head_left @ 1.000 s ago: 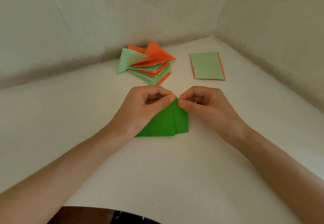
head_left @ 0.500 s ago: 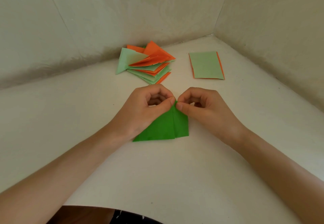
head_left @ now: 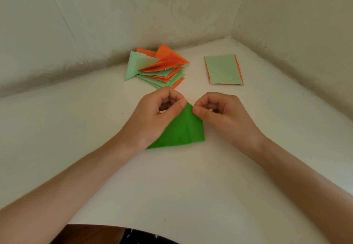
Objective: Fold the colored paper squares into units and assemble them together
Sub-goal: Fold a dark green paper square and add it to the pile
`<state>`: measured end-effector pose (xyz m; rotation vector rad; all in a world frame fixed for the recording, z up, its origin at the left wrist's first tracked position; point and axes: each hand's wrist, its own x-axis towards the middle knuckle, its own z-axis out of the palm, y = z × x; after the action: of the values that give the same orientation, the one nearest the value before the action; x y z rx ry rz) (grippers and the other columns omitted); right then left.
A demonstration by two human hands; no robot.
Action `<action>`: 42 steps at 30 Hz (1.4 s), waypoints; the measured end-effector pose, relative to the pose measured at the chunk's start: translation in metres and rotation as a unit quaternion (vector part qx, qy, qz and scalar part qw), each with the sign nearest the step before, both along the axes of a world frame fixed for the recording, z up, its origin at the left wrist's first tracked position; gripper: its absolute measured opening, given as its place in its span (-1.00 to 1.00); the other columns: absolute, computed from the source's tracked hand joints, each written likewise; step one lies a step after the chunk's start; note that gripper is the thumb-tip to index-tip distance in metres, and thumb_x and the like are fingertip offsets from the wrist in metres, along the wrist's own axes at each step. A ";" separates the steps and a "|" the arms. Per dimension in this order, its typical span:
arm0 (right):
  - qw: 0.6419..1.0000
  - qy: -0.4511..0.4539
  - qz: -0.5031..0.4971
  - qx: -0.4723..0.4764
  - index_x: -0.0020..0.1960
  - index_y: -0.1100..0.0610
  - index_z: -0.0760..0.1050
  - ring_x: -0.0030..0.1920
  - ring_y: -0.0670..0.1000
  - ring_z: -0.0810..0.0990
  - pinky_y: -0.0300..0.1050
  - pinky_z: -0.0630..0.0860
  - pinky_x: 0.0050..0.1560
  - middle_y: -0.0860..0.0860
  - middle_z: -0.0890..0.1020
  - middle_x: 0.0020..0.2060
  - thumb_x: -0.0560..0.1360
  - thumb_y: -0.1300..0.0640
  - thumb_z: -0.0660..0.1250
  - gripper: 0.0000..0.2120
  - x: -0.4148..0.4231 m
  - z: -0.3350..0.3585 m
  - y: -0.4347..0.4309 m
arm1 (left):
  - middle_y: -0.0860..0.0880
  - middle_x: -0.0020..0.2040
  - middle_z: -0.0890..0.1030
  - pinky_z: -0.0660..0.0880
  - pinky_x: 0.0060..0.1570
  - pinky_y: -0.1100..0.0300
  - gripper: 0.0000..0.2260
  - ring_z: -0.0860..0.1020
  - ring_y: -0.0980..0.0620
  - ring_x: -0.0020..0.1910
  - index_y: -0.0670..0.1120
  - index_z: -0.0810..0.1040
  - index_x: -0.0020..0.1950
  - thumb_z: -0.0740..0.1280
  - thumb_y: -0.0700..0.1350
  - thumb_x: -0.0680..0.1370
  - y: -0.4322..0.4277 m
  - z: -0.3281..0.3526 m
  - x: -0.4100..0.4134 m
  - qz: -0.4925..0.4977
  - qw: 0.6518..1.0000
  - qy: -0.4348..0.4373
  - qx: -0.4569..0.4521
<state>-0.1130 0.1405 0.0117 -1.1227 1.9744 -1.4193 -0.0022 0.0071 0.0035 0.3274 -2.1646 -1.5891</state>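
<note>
A dark green paper (head_left: 181, 131) lies on the white surface in the middle, folded with a crease down its centre and a point at its top. My left hand (head_left: 154, 115) rests on its left part, fingers curled, thumb pinching the paper near the tip. My right hand (head_left: 219, 113) pinches the right side of the tip between thumb and curled fingers. Behind the hands lies a pile of folded orange and light green units (head_left: 158, 67). A flat stack of light green and orange paper (head_left: 222, 69) sits to the right of it.
The white sheet (head_left: 76, 129) covers the work surface and curves up into pale walls (head_left: 95, 23) at the back and right, which meet in a corner at the back right. The sheet's near edge ends above dark fabric (head_left: 114, 234).
Both hands stay at the tip of the green paper with small finger shifts. The paper's lower left corner has spread slightly further left and down.
</note>
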 end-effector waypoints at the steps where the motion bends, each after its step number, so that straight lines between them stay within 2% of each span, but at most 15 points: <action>1: 1.000 0.009 -0.003 0.000 -0.23 0.12 0.55 -0.32 -0.19 0.48 -0.33 0.35 -0.25 -0.09 0.58 -0.35 0.48 0.25 0.37 -0.87 0.000 0.000 0.000 | 0.11 -0.29 0.55 0.37 -0.21 0.45 -0.87 0.49 0.27 -0.28 -0.03 0.54 -0.16 0.33 -0.24 0.54 0.000 0.001 0.000 0.001 1.000 0.000 0.005; 5: 1.000 0.008 -0.028 -0.011 -0.28 0.06 0.54 -0.33 -0.21 0.50 -0.34 0.36 -0.25 -0.16 0.58 -0.39 0.44 0.18 0.40 -0.87 -0.001 0.000 -0.001 | 0.10 -0.28 0.62 0.43 -0.20 0.41 -0.98 0.55 0.23 -0.26 -0.03 0.59 -0.15 0.38 -0.10 0.45 0.003 0.005 0.001 0.009 0.998 0.009 0.063; 9: 0.997 -0.028 -0.066 -0.039 -0.27 0.08 0.56 -0.26 -0.07 0.57 -0.08 0.50 -0.09 -0.04 0.64 -0.34 0.43 0.19 0.42 -0.88 -0.004 0.001 -0.001 | 0.01 -0.21 0.66 0.49 -0.17 0.37 -0.95 0.60 0.17 -0.21 -0.05 0.62 -0.11 0.40 -0.15 0.45 0.002 0.003 0.002 0.021 0.996 -0.007 0.089; 11: 0.994 -0.048 -0.083 -0.054 -0.25 0.11 0.57 -0.26 -0.08 0.58 -0.14 0.51 -0.11 -0.01 0.64 -0.35 0.45 0.25 0.40 -0.87 -0.004 0.002 -0.001 | -0.05 -0.20 0.66 0.50 -0.17 0.34 -0.95 0.60 0.14 -0.22 -0.09 0.63 -0.10 0.39 -0.21 0.47 0.000 0.003 0.002 0.024 0.996 -0.014 0.082; 14: 0.991 -0.086 -0.082 -0.054 -0.22 0.13 0.57 -0.30 -0.15 0.58 -0.31 0.49 -0.19 -0.05 0.63 -0.37 0.46 0.27 0.38 -0.89 0.000 0.004 -0.003 | 0.01 -0.27 0.66 0.49 -0.23 0.36 -0.93 0.60 0.15 -0.27 -0.07 0.61 -0.14 0.39 -0.24 0.47 0.000 0.002 0.002 0.035 0.995 -0.011 0.088; 17: 0.986 -0.141 -0.072 -0.055 -0.18 0.14 0.53 -0.30 -0.07 0.59 -0.25 0.50 -0.25 0.07 0.62 -0.35 0.46 0.30 0.36 -0.90 0.002 0.004 -0.004 | 0.00 -0.30 0.66 0.52 -0.27 0.32 -0.91 0.61 0.12 -0.31 -0.09 0.59 -0.16 0.37 -0.28 0.47 0.003 0.003 0.002 0.027 0.991 -0.010 0.128; 20: 0.988 -0.129 -0.066 -0.056 -0.19 0.13 0.52 -0.29 0.02 0.54 -0.19 0.46 -0.25 0.13 0.58 -0.34 0.45 0.33 0.36 -0.87 0.002 0.006 -0.003 | -0.07 -0.29 0.66 0.54 -0.28 0.25 -0.97 0.61 0.07 -0.30 -0.23 0.57 -0.11 0.36 -0.27 0.49 0.004 0.006 0.003 -0.004 0.992 -0.028 0.126; 23: 0.993 -0.111 -0.026 -0.021 -0.21 0.12 0.52 -0.28 0.06 0.48 -0.16 0.39 -0.24 0.11 0.57 -0.36 0.44 0.36 0.36 -0.83 -0.003 0.009 0.000 | 0.03 -0.31 0.64 0.50 -0.31 0.23 -0.96 0.59 0.13 -0.31 -0.16 0.59 -0.13 0.35 -0.21 0.51 0.002 0.011 0.004 -0.013 0.995 -0.033 0.093; 26: 0.997 -0.076 0.016 0.021 -0.17 0.11 0.54 -0.25 0.07 0.49 -0.07 0.38 -0.17 0.26 0.60 -0.24 0.45 0.35 0.36 -0.85 -0.003 0.010 0.001 | 0.04 -0.32 0.63 0.48 -0.38 0.32 -0.90 0.59 0.15 -0.33 -0.11 0.60 -0.14 0.37 -0.30 0.49 -0.004 0.011 0.002 -0.005 0.997 -0.041 0.071; 29: 0.997 -0.071 -0.004 0.013 -0.07 0.12 0.53 -0.27 0.04 0.54 -0.11 0.46 -0.19 0.18 0.60 -0.26 0.45 0.33 0.37 -0.85 -0.003 0.010 0.001 | 0.05 -0.36 0.62 0.49 -0.39 0.33 -0.85 0.59 0.15 -0.37 -0.12 0.59 -0.17 0.36 -0.36 0.48 -0.007 0.007 0.002 -0.022 0.995 -0.063 0.073; 32: 0.993 -0.109 -0.037 -0.014 0.03 0.10 0.51 -0.28 -0.02 0.59 -0.17 0.51 -0.21 0.09 0.62 -0.29 0.43 0.25 0.41 -0.79 -0.004 0.011 0.003 | 0.05 -0.37 0.62 0.50 -0.36 0.34 -0.86 0.59 0.17 -0.37 -0.14 0.58 -0.16 0.36 -0.37 0.47 -0.007 0.005 0.002 -0.017 0.995 -0.051 0.082; 35: 0.985 -0.167 -0.051 -0.008 0.05 0.08 0.52 -0.22 -0.05 0.63 -0.20 0.53 -0.17 0.05 0.66 -0.23 0.30 -0.02 0.41 -0.64 -0.005 0.012 0.003 | 0.07 -0.37 0.63 0.50 -0.36 0.35 -0.87 0.60 0.18 -0.36 -0.13 0.58 -0.14 0.36 -0.36 0.46 -0.010 0.004 0.002 0.019 0.996 -0.020 0.088; 38: 0.995 -0.083 -0.037 0.037 -0.03 0.07 0.53 -0.25 -0.15 0.60 -0.27 0.53 -0.18 0.05 0.66 -0.19 0.35 0.13 0.48 -0.77 -0.005 0.008 0.001 | 0.06 -0.35 0.64 0.50 -0.34 0.35 -0.84 0.60 0.16 -0.35 -0.11 0.59 -0.11 0.36 -0.36 0.47 -0.011 0.002 0.002 0.031 0.996 -0.016 0.083; 40: 0.998 0.017 -0.029 0.058 -0.07 0.05 0.53 -0.34 -0.26 0.50 -0.39 0.40 -0.26 -0.03 0.62 -0.24 0.41 0.24 0.44 -0.84 -0.008 0.004 0.001 | 0.05 -0.30 0.64 0.50 -0.31 0.33 -0.81 0.60 0.15 -0.32 -0.07 0.61 -0.10 0.36 -0.36 0.47 -0.012 -0.001 0.002 0.023 0.997 -0.032 0.065; 42: 0.990 0.105 -0.020 0.087 -0.06 0.02 0.53 -0.27 -0.24 0.46 -0.41 0.30 -0.25 -0.12 0.57 -0.23 0.45 0.22 0.40 -0.87 -0.013 0.001 0.003 | 0.01 -0.23 0.66 0.50 -0.26 0.31 -0.79 0.61 0.13 -0.28 -0.02 0.62 -0.10 0.37 -0.34 0.48 -0.014 -0.002 0.002 0.013 0.998 -0.057 0.023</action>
<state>-0.1259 0.1440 0.0129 -1.2007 2.2298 -1.1610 -0.0003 -0.0070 0.0012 0.4709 -2.2011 -1.6442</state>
